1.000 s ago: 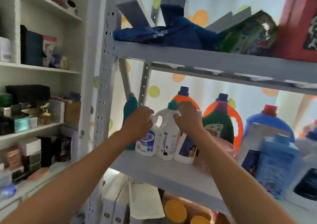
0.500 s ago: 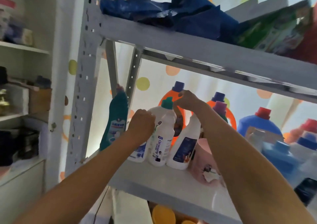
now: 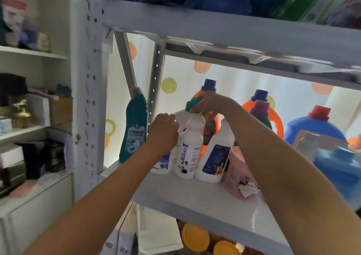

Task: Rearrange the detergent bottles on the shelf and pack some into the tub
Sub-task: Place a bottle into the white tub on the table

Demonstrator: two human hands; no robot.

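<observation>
Looks like the rearranging step, no tub in sight. Right hand (image 3: 212, 103) has its grip pinched round the green cap of the white plastic "Oil enemy" bottle (image 3: 190, 147) mid-shelf. Left hand (image 3: 164, 132) at its 9 o'clock curls round a second white bottle (image 3: 163, 163). Next move probably needs a straight lift clear of the neighbouring white bottle (image 3: 216, 157) at 3 o'clock, on the grey metal shelf (image 3: 205, 202).

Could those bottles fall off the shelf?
Maybe. The right hand pinches only the green cap of one white bottle, so that grip could slip. The three white bottles stand packed together near the shelf front edge, beside a pink tub; bumping one might topple its neighbours.
</observation>
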